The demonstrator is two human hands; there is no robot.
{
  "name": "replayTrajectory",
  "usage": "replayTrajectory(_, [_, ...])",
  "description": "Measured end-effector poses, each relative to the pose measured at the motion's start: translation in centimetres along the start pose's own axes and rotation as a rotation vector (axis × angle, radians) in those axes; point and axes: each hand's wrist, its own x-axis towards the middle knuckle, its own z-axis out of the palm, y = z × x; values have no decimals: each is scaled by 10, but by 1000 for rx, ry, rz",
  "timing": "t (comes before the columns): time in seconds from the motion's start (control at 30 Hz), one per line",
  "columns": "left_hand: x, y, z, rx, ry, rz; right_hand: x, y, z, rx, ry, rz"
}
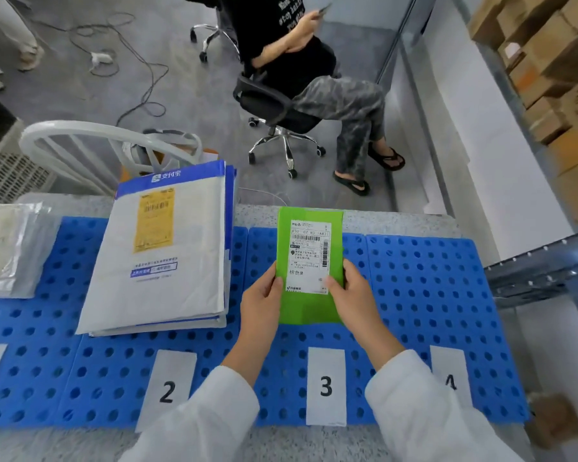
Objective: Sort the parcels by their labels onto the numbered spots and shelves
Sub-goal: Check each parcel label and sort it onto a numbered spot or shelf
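Two hands are seen in the head view, both holding one green parcel (307,311) by its lower half. The left hand (262,301) is set against the parcel's left edge, with the thumb laid on the green front face; the other fingers are hidden behind the parcel, so their position cannot be told. The right hand (351,295) grips the right edge – the thumb is pressed on the lower right corner of the white shipping label (309,255), and the fingers are curled round the edge. Both sleeves are white.

The parcel is held upright in the picture with the label facing the camera, over the blue perforated mat (431,295), directly beyond the card marked 3 (326,385). Whether it rests on the mat or is held just above it cannot be told.

Cards marked 2 (167,388) and 4 (449,375) are laid on the mat to either side of card 3; card 4 is partly covered by the right sleeve. A stack of white and blue mailers (167,278) lies beyond card 2, the top one bearing a yellow label (154,221). A clear plastic bag (7,248) lies at the far left edge.

A metal shelf rack (541,271) with cardboard boxes (548,78) stands at the right – beyond the table, a person is seated on an office chair (274,108).
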Motion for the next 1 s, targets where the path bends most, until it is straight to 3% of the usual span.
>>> replayTrajectory(0.17, [27,-18,2,65,8,-58,30,8,12,85,-53,141])
replayTrajectory(0.43, [47,-39,10,161,53,-131,59,30,27,-44,-82,210])
replayTrajectory(0.7, [51,-51,9,172,40,-85,70,50,38,-220,-107,201])
replayTrajectory(1.0, [53,-49,1,224,-16,-46,54,46,32,-216,-101,154])
